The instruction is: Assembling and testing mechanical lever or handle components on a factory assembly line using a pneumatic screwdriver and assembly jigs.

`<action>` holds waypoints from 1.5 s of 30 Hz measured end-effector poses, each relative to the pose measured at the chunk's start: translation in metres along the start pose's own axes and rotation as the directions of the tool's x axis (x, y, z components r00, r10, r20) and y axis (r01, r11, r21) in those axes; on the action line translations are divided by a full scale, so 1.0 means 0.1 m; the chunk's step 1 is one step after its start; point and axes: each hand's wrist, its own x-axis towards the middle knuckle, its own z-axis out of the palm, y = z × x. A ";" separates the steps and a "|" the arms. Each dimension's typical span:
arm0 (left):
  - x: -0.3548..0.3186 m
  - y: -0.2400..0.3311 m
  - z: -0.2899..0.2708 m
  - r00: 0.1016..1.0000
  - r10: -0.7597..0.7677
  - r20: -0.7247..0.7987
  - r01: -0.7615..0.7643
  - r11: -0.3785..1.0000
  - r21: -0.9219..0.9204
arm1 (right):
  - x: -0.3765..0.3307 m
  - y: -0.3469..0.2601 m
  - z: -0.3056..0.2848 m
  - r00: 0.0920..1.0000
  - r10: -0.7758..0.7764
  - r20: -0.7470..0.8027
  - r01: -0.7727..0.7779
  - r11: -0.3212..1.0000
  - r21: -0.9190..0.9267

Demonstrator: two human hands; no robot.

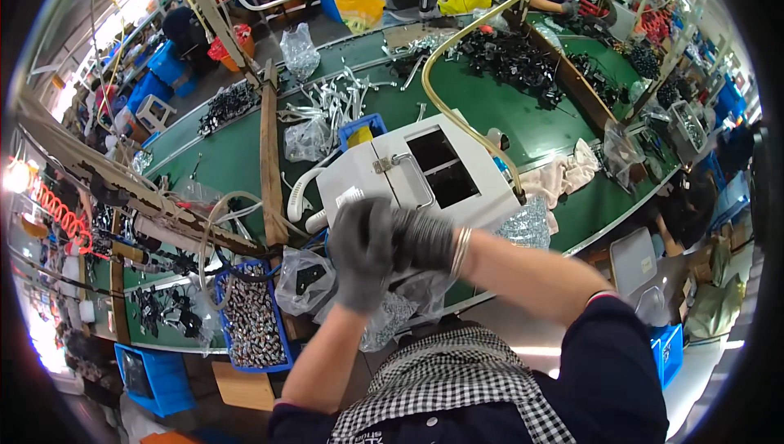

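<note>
My left hand [359, 252], in a grey glove, is raised with its fingers curled. My right hand [420, 240], gloved the same way, meets it from the right, and its fingertips are mostly hidden behind the left. Both look closed together, slightly blurred, and whatever they hold is hidden. Just beyond them stands a light grey box-shaped case [351, 178] with a metal handle [418, 181] and two dark openings on top. Beside the left hand lies a clear plastic bag [304, 281] with dark pieces in it. More clear bags [392, 320] lie under my wrists.
A blue tray [287, 354] full of small metal parts stands at the left. Silver metal pieces [339, 105] and black parts [518, 68] cover areas of the green table [551, 132]. A yellowish hose [426, 76] arches over the case. A cloth [563, 174] lies right; people work across the table.
</note>
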 end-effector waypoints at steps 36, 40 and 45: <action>0.65 -0.54 1.29 0.963 -0.102 0.248 0.178 0.935 -0.307 | -0.24 -0.54 -0.79 0.810 -0.332 0.483 0.010 -0.815 -0.579; 0.66 -0.42 1.18 0.959 -0.122 0.256 0.225 0.879 -0.420 | -0.22 -0.37 -0.98 0.789 -0.440 0.430 0.027 -0.673 -0.739; 0.55 -0.28 1.05 0.976 -0.070 0.206 0.195 0.699 -0.688 | 0.12 -0.12 -1.83 0.830 -0.525 -0.190 0.365 0.767 -0.528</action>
